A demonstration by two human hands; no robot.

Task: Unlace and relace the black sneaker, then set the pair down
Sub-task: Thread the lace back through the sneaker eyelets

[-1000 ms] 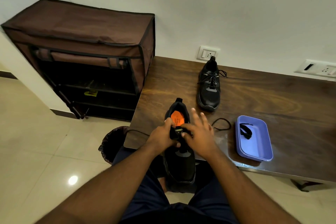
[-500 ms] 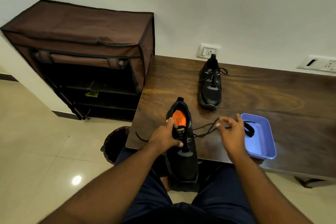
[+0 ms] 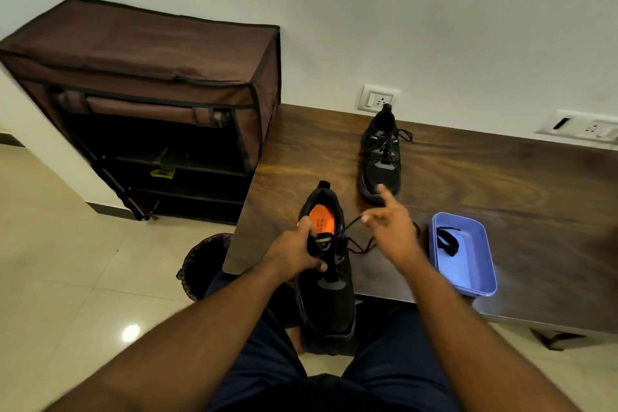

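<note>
I see my left hand [image 3: 294,252] gripping the black sneaker [image 3: 326,264] by its tongue and collar, the shoe leaning toe-down off the near edge of the counter [image 3: 501,184]. My right hand [image 3: 391,231] pinches the lace [image 3: 354,227] between thumb and fingers, index finger raised. The second sneaker [image 3: 381,157] stands laced near the wall, and a blue tray [image 3: 468,278] sits right of my hand.

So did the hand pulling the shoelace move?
Yes. The right hand holding the lace came back left, away from the blue tray, toward the held sneaker.
</note>
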